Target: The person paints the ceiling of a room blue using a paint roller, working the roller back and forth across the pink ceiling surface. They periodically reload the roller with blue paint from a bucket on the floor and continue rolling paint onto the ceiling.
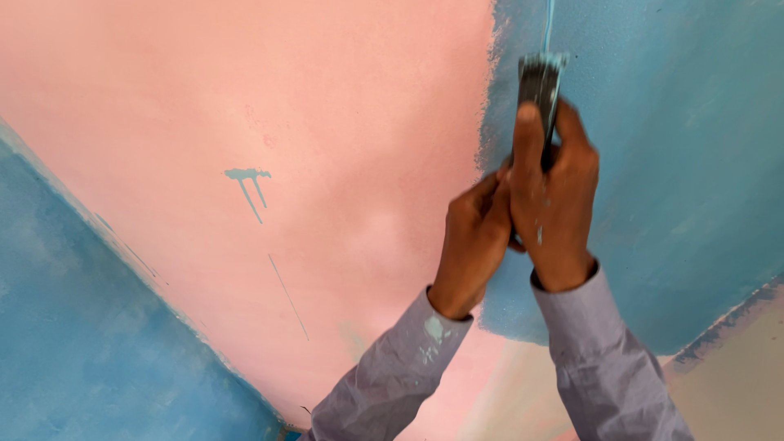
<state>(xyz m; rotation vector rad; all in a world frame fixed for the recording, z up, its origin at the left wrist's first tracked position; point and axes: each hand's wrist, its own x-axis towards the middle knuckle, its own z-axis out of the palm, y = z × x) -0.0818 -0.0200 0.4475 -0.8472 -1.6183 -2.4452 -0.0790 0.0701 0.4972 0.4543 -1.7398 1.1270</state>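
Both my hands are raised against a wall and wrapped round one dark handle (pixel 539 90) spattered with blue paint. My right hand (pixel 557 192) grips it higher up, thumb laid along the handle. Just below and to the left, my left hand (pixel 474 237) closes on the handle's lower end. A thin metal rod (pixel 548 24) runs up from the handle and out of the top of the frame; the tool's head is not in view. Grey sleeves (pixel 392 376) with pale paint spots cover both forearms.
The wall is pink (pixel 245 98) on the left and middle, freshly blue (pixel 686 163) on the right, with a ragged edge between. A blue drip mark (pixel 247 175) sits on the pink. Another blue surface (pixel 82 327) fills the lower left.
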